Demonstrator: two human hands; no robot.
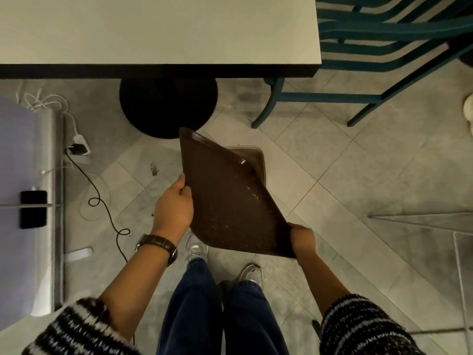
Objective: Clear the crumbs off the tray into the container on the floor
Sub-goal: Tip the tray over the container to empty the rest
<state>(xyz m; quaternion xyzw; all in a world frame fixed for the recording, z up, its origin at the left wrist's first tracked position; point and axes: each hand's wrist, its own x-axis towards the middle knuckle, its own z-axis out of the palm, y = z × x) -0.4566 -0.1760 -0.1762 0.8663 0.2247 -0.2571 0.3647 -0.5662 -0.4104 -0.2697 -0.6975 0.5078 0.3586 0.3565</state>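
A brown tray (222, 198) tilts steeply at frame centre, long axis running up-left from both hands, its far corner over the floor container (257, 156). Left hand (174, 206) and right hand (303, 239) clamp the near edges; crumbs (252, 194) cling mid-slope.

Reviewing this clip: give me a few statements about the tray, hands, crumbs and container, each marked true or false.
1. Both hands hold the tray. True: the left hand grips its left edge, the right hand a near corner.
2. The tray lies flat on the table. False: it is held tilted above the floor, and the table is bare.
3. Crumbs are still on the tray. True.
4. The container stands on a chair. False: it sits on the floor, partly hidden behind the tray.
5. A watch is on the right wrist. False: it is on the left.
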